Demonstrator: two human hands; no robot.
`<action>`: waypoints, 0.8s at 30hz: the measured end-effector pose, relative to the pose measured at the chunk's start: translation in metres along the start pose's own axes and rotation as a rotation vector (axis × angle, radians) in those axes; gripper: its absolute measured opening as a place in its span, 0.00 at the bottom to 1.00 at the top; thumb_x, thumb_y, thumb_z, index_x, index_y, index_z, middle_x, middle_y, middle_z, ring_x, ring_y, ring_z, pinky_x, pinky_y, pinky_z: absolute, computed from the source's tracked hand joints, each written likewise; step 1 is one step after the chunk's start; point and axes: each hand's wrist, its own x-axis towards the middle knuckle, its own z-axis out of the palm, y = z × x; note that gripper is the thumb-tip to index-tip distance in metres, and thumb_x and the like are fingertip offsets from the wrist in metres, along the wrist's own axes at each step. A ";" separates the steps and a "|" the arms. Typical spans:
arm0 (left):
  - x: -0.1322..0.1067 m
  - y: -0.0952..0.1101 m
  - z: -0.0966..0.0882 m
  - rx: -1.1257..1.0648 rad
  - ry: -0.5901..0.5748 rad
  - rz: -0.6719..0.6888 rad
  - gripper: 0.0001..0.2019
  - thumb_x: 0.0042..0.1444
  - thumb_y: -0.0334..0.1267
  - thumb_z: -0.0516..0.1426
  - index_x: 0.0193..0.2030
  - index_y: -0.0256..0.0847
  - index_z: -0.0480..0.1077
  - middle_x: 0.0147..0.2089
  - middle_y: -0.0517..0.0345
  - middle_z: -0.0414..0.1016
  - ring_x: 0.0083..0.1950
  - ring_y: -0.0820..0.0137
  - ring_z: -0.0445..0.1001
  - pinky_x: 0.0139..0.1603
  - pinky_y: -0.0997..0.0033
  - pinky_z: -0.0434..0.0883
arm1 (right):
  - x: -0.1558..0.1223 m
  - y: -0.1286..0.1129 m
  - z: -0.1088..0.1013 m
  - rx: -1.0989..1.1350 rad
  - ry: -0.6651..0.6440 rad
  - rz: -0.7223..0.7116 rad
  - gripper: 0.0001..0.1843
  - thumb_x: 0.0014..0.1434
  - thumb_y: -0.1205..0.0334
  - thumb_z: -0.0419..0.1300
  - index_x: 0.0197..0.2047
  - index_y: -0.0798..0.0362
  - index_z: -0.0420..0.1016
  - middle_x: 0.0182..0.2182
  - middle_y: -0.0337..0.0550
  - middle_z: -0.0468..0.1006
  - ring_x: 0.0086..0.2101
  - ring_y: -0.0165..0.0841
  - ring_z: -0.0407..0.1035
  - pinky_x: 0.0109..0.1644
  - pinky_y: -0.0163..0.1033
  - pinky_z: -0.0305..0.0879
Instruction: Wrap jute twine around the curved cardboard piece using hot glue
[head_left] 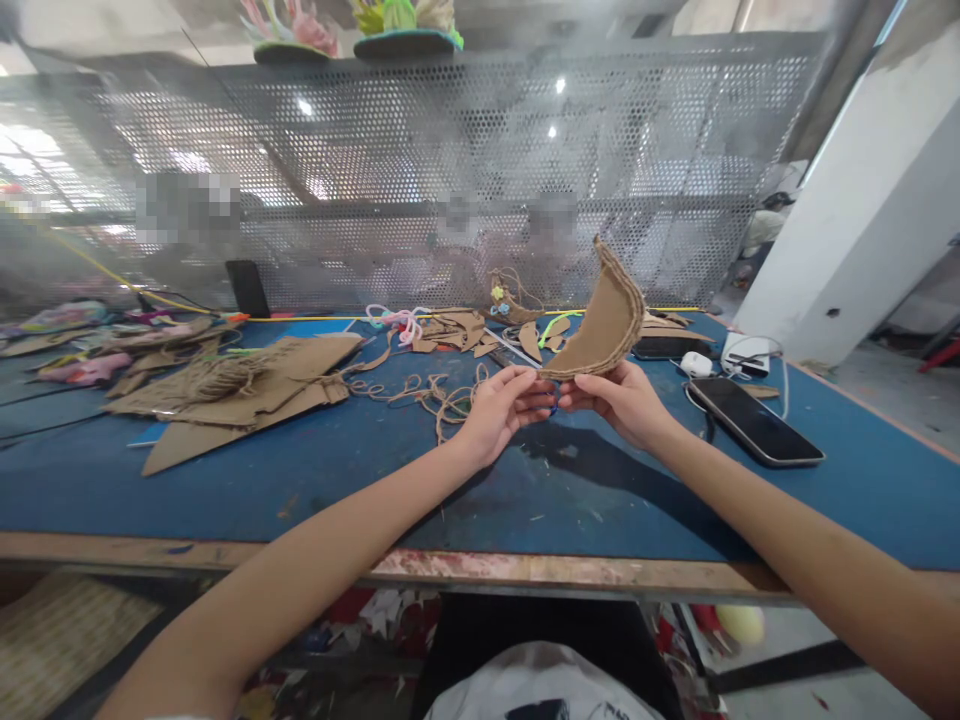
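Both hands hold up a crescent-shaped piece of brown cardboard (600,325) above the blue table top. Its curved outer edge carries a rope-like or corrugated border, and one pointed tip rises upward. My left hand (504,408) pinches the lower left tip between thumb and fingers. My right hand (619,402) grips the lower edge, its thumb on the near side and fingers underneath. A small blue spot (554,408) shows between the fingertips; I cannot make out what it is. Loose brown twine (442,400) lies on the table just left of my left hand.
Stacked cardboard sheets (255,385) with a coil of twine (232,378) lie at the left. Cardboard scraps (457,330) and pink and white pipe cleaners (401,320) sit behind. At right are a phone (754,420) and a white charger (746,353). A perforated metal screen (480,150) stands behind the table.
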 end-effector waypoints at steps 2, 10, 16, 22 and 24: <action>-0.001 0.000 0.002 -0.084 -0.007 -0.022 0.09 0.51 0.38 0.64 0.37 0.36 0.72 0.35 0.54 0.80 0.34 0.71 0.79 0.37 0.74 0.75 | 0.000 0.001 0.003 0.006 0.007 -0.026 0.20 0.39 0.52 0.74 0.32 0.54 0.77 0.27 0.42 0.82 0.27 0.34 0.77 0.36 0.42 0.76; -0.001 0.005 0.002 -0.183 0.078 -0.034 0.03 0.53 0.32 0.63 0.36 0.39 0.73 0.33 0.60 0.80 0.32 0.74 0.78 0.32 0.78 0.74 | -0.001 0.007 0.006 -0.245 -0.044 -0.057 0.20 0.43 0.46 0.70 0.30 0.54 0.75 0.24 0.42 0.80 0.25 0.35 0.75 0.35 0.44 0.75; 0.006 0.003 -0.001 -0.240 0.162 -0.073 0.06 0.57 0.37 0.61 0.33 0.36 0.71 0.35 0.52 0.80 0.35 0.68 0.80 0.36 0.71 0.76 | 0.000 0.013 -0.002 -0.601 -0.155 -0.156 0.13 0.49 0.53 0.65 0.29 0.53 0.73 0.25 0.40 0.79 0.27 0.31 0.73 0.34 0.38 0.69; 0.020 0.002 -0.016 -0.190 0.342 -0.088 0.08 0.54 0.35 0.63 0.30 0.34 0.69 0.27 0.53 0.76 0.31 0.70 0.79 0.40 0.70 0.77 | 0.008 -0.005 -0.023 -0.814 -0.059 -0.222 0.13 0.52 0.51 0.60 0.29 0.53 0.74 0.20 0.38 0.75 0.21 0.29 0.67 0.27 0.35 0.63; 0.023 0.004 -0.020 -0.161 0.371 -0.103 0.09 0.54 0.35 0.63 0.30 0.34 0.69 0.27 0.53 0.76 0.30 0.71 0.79 0.40 0.70 0.77 | 0.014 -0.013 -0.040 -0.899 0.188 -0.307 0.14 0.54 0.49 0.58 0.28 0.53 0.72 0.20 0.39 0.75 0.21 0.31 0.67 0.27 0.36 0.62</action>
